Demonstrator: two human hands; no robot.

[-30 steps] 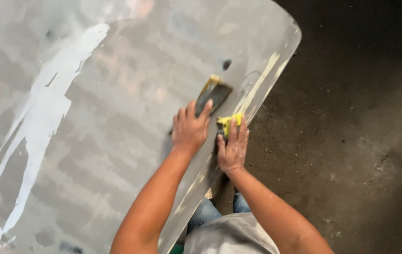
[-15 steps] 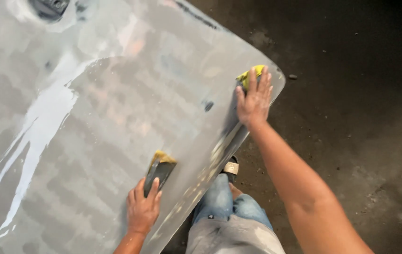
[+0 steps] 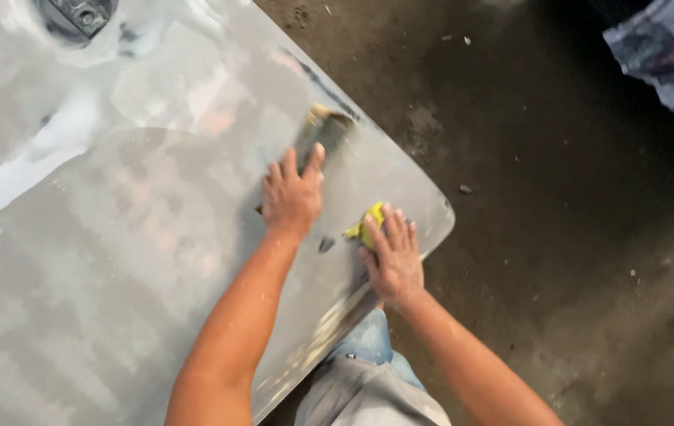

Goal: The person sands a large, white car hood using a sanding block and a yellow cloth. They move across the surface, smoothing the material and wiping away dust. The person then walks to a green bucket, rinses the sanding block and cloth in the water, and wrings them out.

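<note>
Both hands moved together: left hand [image 3: 293,199] pressing sanding block [image 3: 323,136], right hand [image 3: 394,256] flat on yellow sponge [image 3: 366,226] near panel [image 3: 116,260] edge.

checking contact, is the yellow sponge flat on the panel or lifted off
Flat on it: the right hand spreads over the yellow sponge, pressing it onto the grey panel.

2 hands [image 3: 293,197], 1 panel [image 3: 116,260], 1 sponge [image 3: 367,225]

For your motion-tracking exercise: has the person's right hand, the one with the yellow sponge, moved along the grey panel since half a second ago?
Yes. The right hand with the yellow sponge has come back from the grey panel's far corner, closer to the left hand.
</note>
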